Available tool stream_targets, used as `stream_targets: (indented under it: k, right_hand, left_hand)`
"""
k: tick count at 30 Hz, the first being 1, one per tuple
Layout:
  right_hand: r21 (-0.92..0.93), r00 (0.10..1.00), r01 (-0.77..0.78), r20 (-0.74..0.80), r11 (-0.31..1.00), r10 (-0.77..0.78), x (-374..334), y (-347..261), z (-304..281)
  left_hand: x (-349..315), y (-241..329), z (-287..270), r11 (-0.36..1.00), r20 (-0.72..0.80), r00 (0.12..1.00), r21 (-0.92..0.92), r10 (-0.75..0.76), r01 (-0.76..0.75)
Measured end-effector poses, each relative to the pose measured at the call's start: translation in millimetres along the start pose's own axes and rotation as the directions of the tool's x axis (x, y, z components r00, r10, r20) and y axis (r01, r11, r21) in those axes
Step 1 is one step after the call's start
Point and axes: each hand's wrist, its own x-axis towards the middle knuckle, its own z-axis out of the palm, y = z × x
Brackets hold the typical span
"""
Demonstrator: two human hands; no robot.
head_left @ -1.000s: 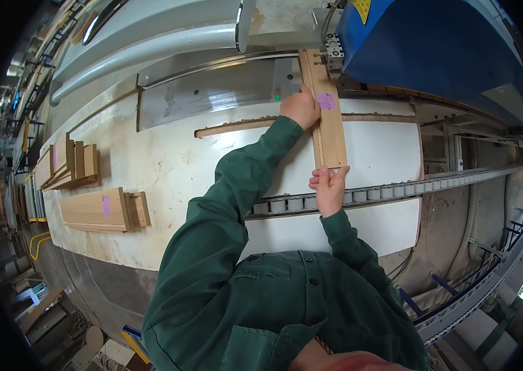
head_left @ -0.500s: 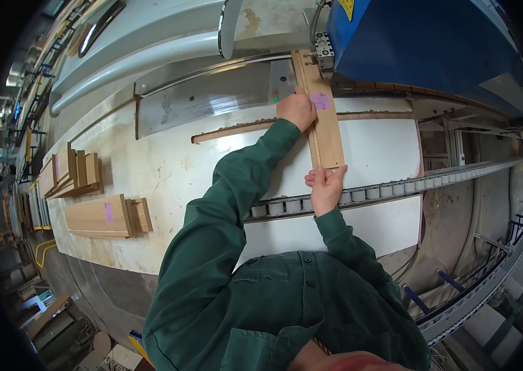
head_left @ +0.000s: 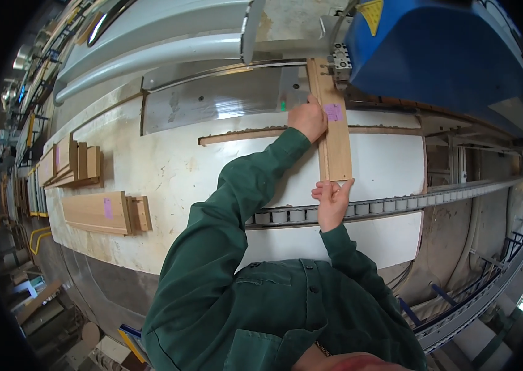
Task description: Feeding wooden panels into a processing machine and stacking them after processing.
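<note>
A long, light wooden board (head_left: 337,148) with a pink label lies lengthwise away from me, its far end at a small metal block (head_left: 341,60) on the blue machine. My left hand (head_left: 308,120) is closed on the board's left edge, beside the label, with the fingertips partly hidden. At the near end, my right hand (head_left: 333,207) grips the board, thumb at the right corner and fingers curled under the end. A groove runs along the board's left side.
Left on the white worktop (head_left: 172,185) lie a labelled stack of boards (head_left: 94,213) and another stack (head_left: 70,164) behind it. A roller strip (head_left: 385,206) crosses in front of me. The blue machine housing (head_left: 441,68) stands far right; a grey metal guard (head_left: 156,59) is far left.
The view has shifted slightly, so the board, machine and hands appear a little lower and farther right. Both hands keep the same hold on the board.
</note>
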Motion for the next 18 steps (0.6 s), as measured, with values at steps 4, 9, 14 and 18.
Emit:
stream_targets:
  k: [4, 9, 14, 18]
  right_hand:
    - [0.01, 1.0, -0.022, -0.007, 1.0, 0.022, 3.3, -3.0, -3.1]
    - [-0.014, 0.999, -0.052, 0.007, 0.999, 0.052, 4.4, -8.2, -2.1]
    - [-0.002, 0.997, -0.061, -0.037, 0.998, 0.061, 11.2, -6.6, -5.0]
    - [-0.071, 0.995, -0.098, -0.025, 0.993, 0.097, 15.3, -10.8, -12.7]
  left_hand:
    - [-0.1, 6.0, 2.6, 0.999, 0.019, 1.0, -0.039, -0.01, 0.011]
    - [-0.3, 6.2, 2.8, 0.997, 0.017, 1.0, -0.083, 0.014, -0.013]
    - [1.7, 12.3, 8.9, 0.998, 0.012, 1.0, -0.06, 0.028, -0.027]
    - [3.8, 17.3, 14.0, 0.997, -0.017, 0.999, -0.064, 0.043, -0.044]
